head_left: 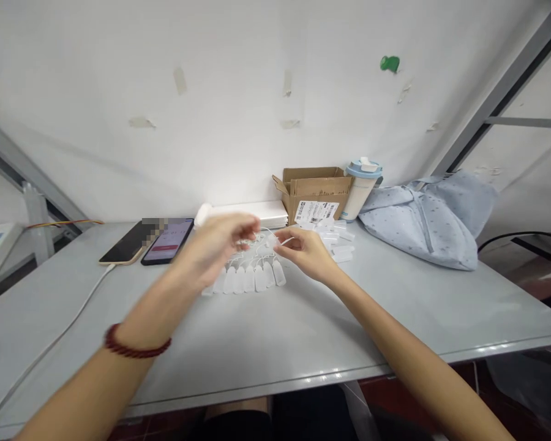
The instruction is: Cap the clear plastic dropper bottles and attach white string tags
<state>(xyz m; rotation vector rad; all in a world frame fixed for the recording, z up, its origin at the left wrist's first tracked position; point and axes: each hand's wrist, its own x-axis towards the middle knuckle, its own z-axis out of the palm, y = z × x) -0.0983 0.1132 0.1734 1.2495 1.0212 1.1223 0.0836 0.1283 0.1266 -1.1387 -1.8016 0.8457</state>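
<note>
My right hand (pixel 308 250) is closed in a pinch on a thin white string (pixel 269 231), which arcs toward my other hand. Motion blurs my left hand (pixel 223 240); its fingers curl near the far end of that string, and whether they grip it is unclear. Just below both hands, several small white tags (pixel 250 280) lie side by side in a row, their strings leading back under the hands. Beside my right hand rests a loose pile of small translucent plastic pieces (pixel 342 236).
Behind stand an open cardboard box (pixel 319 190), a flat white box (pixel 270 212) and a blue-lidded cup (pixel 362 190). A light blue cloth bag (pixel 422 226) lies at the right. Two phones (pixel 128 243) lie left, one on a white cable (pixel 80 312). The grey table (pixel 280 343) ends nearby.
</note>
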